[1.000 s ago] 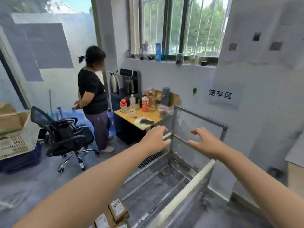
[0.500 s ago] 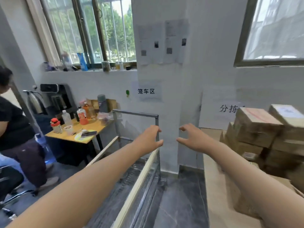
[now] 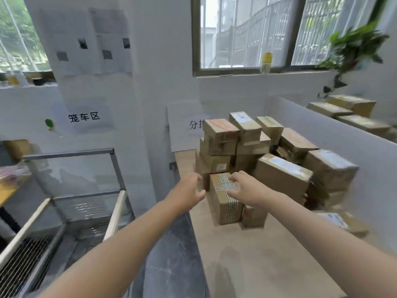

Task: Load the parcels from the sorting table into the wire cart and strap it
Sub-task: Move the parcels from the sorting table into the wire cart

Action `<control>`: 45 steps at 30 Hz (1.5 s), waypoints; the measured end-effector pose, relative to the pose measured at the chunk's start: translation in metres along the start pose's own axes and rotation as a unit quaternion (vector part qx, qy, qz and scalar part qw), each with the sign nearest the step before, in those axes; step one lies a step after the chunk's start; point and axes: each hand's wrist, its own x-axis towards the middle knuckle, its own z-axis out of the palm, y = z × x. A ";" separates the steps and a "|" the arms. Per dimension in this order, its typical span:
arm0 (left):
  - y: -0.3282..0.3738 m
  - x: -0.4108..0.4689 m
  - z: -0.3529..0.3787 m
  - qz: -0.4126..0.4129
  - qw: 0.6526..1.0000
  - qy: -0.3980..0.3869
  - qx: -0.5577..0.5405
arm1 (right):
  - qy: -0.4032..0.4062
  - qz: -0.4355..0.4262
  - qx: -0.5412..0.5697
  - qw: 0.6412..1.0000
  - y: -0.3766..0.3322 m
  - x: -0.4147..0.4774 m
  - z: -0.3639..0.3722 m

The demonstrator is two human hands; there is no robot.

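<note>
Left hand (image 3: 189,191) and right hand (image 3: 247,188) are both spread wide, either side of the taped box (image 3: 225,208) at the near edge of the parcel pile (image 3: 281,175) on the bench (image 3: 257,265). The wire cart (image 3: 68,153) sits off to the left.

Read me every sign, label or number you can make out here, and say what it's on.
"笼车区": white paper sign on the wall above the wire cart.
"分拣": paper sign, cut off by the parcels.
Parcel labels and pillar notices: too blurred to read.
</note>
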 end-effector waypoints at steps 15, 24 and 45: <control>0.110 0.086 0.104 -0.004 0.999 -0.019 -0.037 | 0.031 0.057 0.009 0.998 0.180 0.008 -0.054; 0.196 0.186 0.177 -0.044 0.997 -0.011 -0.060 | 0.024 0.032 0.022 0.999 0.309 0.074 -0.111; 0.215 0.268 0.287 -0.156 0.985 -0.047 -0.058 | -0.053 0.087 0.109 0.989 0.415 0.181 -0.078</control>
